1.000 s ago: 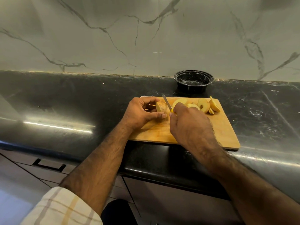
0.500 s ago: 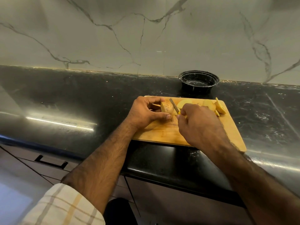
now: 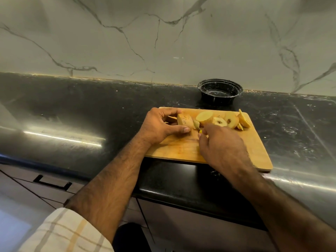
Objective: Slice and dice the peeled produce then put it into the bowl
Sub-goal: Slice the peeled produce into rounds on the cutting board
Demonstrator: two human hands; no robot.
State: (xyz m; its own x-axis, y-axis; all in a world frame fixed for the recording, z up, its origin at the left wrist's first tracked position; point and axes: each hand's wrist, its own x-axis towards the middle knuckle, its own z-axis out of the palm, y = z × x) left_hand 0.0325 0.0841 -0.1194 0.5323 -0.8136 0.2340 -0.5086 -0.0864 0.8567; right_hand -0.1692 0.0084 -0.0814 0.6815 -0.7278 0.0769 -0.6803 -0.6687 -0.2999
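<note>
Right now the cut turns on how the held piece of produce [image 3: 184, 121] lies against the knife [image 3: 196, 124]. That uncut chunk sits near the far left corner of the cutting board [image 3: 181, 148], its long axis running roughly along the board's far edge, left to right. The left hand [image 3: 160, 127] grips it from the left end, fingers curled over the far side and the thumb pressed along the near side, so only the right-hand end of the chunk is exposed. The right hand [image 3: 221, 144] comes in from the near right, fingers curled round a handle of which only a small yellow bit shows; it is the nearer hand to the exposed end. What looks like the blade stands just at that end, crossing the chunk's axis, so the next slice, by my judgement, would come off the right end and the left thumb tip lies close to that line.

Already cut slices [image 3: 225, 120] lie in a loose row along the far edge toward the far right corner, some leaning on one another, two showing a dark core. The black bowl [image 3: 220, 91] stands on the counter [image 3: 91, 113] just beyond the board's far edge, against the wall, and nothing from the board seems to be in it yet.

Most of the knife is hidden behind the right hand, and the blade is blurred, so whether its edge touches the chunk or the board cannot be told. The left fingertips behind the chunk are also out of sight.
</note>
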